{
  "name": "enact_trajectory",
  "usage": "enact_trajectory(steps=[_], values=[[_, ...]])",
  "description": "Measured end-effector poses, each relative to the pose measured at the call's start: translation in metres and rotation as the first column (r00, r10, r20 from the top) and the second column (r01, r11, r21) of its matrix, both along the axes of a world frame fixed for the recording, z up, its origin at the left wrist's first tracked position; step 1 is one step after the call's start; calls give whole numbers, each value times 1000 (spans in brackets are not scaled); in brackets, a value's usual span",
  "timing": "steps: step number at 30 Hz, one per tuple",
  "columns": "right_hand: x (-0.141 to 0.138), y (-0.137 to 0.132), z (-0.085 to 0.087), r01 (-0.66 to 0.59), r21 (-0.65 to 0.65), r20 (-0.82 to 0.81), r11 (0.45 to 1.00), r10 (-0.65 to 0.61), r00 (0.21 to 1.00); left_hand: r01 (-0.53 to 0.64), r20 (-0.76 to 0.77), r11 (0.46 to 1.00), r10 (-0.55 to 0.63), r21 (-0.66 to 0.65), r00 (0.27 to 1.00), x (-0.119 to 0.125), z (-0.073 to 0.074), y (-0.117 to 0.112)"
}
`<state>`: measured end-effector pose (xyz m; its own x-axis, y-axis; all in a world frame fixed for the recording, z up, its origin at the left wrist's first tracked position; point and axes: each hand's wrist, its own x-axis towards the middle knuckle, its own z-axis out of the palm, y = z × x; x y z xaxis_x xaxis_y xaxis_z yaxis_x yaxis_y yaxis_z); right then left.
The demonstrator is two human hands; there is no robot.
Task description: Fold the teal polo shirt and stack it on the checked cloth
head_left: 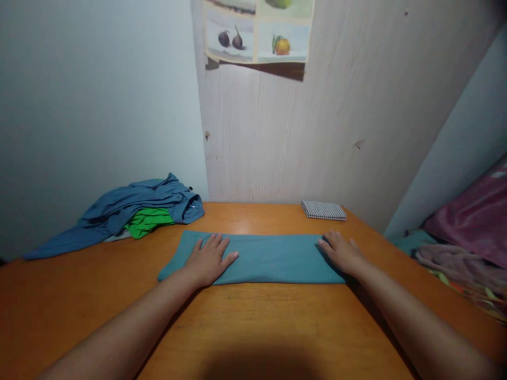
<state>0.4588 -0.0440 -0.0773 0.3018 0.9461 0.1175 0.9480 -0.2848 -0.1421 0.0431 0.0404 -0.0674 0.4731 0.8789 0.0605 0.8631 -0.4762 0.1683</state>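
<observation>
A teal cloth [269, 257] lies folded into a long flat strip across the middle of the orange wooden table [253, 327]. My left hand [209, 259] rests flat on its left part, fingers spread and palm down. My right hand [341, 251] lies flat on the cloth's right end, fingers stretched out. Neither hand grips anything.
A heap of clothes sits at the table's back left: a blue shirt [130, 208] over a green garment [148, 221]. A small folded checked cloth [323, 210] lies at the back right by the wooden wall panel. Bedding and pink fabric [471, 227] lie beyond the table's right edge.
</observation>
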Motion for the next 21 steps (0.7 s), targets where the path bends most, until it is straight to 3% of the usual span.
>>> enact_trajectory(steps=[4,11,16,19,21], values=[[-13,4,-16,-171,106,-47,980,176,983,17,14,999,-17,35,1000,2,1,-9],[5,7,-55,-128,35,-33,991,129,991,-64,-16,998,64,-7,998,-37,-1,-3],[12,10,-62,-157,37,-7,987,157,988,-214,-35,976,213,-29,976,-74,3,15],[10,10,-61,-148,34,-3,988,148,989,-314,-16,948,315,56,949,-77,9,22],[7,9,-58,-136,32,-4,990,136,991,-286,31,948,285,136,958,-68,11,22]])
